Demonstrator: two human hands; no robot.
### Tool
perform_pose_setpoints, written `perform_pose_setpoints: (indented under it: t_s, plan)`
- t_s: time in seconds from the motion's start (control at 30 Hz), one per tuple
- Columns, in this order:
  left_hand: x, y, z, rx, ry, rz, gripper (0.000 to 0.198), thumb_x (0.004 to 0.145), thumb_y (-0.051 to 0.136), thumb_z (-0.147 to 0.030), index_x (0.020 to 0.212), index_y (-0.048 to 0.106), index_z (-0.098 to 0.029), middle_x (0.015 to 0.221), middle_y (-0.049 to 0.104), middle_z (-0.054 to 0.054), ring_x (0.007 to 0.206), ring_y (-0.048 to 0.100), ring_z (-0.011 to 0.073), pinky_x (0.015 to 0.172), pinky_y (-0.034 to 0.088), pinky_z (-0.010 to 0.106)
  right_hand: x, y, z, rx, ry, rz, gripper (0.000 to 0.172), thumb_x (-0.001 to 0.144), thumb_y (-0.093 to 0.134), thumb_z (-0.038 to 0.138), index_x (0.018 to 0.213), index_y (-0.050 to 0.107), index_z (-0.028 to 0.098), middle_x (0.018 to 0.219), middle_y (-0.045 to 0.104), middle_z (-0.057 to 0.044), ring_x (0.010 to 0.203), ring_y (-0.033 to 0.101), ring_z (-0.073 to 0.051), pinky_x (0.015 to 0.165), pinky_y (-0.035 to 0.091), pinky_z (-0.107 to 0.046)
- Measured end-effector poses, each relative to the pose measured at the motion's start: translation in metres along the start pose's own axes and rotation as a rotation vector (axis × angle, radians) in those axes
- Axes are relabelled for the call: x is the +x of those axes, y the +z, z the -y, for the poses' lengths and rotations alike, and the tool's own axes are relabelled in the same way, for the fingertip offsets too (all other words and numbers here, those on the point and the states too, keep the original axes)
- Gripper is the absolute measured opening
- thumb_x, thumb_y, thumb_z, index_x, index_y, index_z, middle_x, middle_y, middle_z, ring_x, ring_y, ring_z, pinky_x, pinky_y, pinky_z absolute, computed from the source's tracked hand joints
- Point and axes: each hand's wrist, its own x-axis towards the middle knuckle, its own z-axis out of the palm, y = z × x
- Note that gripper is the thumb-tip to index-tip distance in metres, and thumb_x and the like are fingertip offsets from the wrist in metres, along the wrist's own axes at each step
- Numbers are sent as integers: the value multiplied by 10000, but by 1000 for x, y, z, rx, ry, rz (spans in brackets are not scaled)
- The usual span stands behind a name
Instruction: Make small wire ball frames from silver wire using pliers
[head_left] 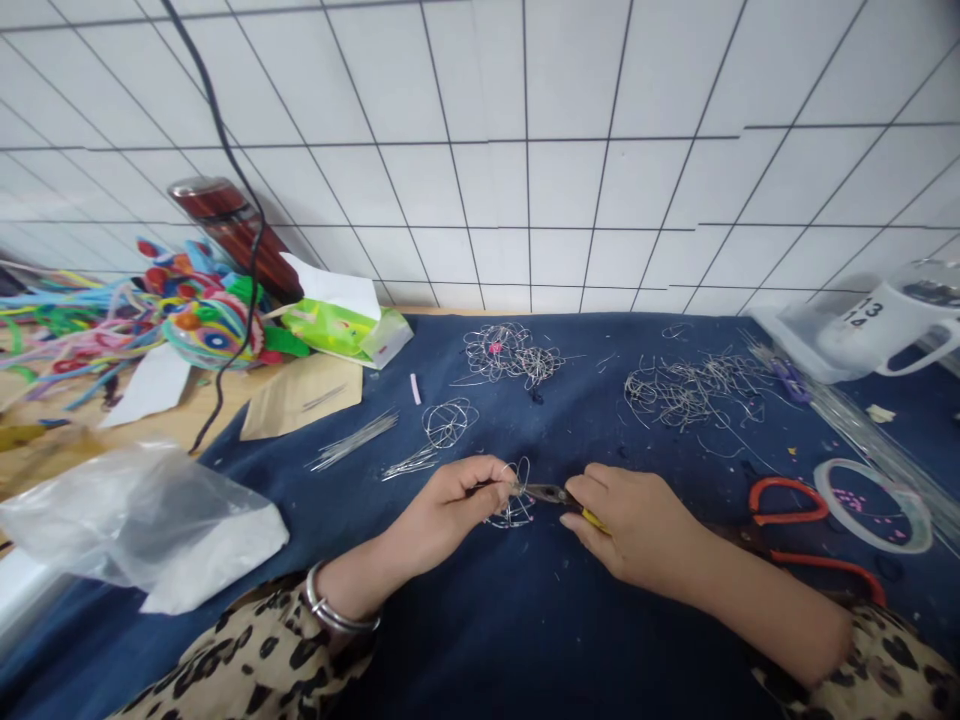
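My left hand point(469, 492) pinches a small bent-wire piece point(514, 515) made of thin silvery loops, with a few tiny pink specks on it. My right hand point(630, 520) is wrapped round pliers point(551, 494) with yellow handles. The jaws point left and meet the wire close to my left fingertips; whether they bite on it I cannot make out. Just beyond my left hand lie a round wire frame point(450, 423) and short bundles of straight wires point(356, 441). Farther back sits a tangled heap of wire shapes point(510, 355) with a pink spot.
Loose wire pieces point(690, 388) spread at the back right. Red-handled scissors point(787, 500) lie by my right forearm, near a round lid point(825, 500) with pink bits. A white mug point(911, 325) stands far right. A plastic bag point(150, 520), a flask point(232, 235) and a hanging cable point(251, 240) are left.
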Motion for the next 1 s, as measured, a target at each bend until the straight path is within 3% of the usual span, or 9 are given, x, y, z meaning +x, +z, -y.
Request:
perform_pose_setpoints:
  t_s: [0.23,0.43,0.67,1.0]
  plan:
    - [0,2,-3,279,157,-75,141,855,474,-154,772,587,-144,695,531,-3,653,487,109,629,381,233,-2,-8,3,77,36,49,191,884,417,358,893,524,200,813,550,-14,721,528,-153,594,326,-262]
    - [0,6,-3,379,243,-91,149,844,463,-106,768,585,-146,694,541,4,664,496,116,633,385,244,-3,-13,5,115,83,90,195,880,417,367,889,535,212,802,559,-10,695,539,-156,591,328,-264]
    - [1,8,-3,430,268,-89,162,849,445,-110,798,592,-154,696,546,14,664,488,126,630,389,254,-3,-19,7,141,112,134,205,878,419,369,860,550,212,799,575,-21,708,559,-167,598,339,-271]
    - [5,15,-4,506,268,-157,152,815,437,-88,752,554,-163,709,553,22,691,510,143,677,411,276,-5,-13,20,46,182,77,184,875,412,336,824,531,206,773,585,-33,663,558,-178,560,313,-286]
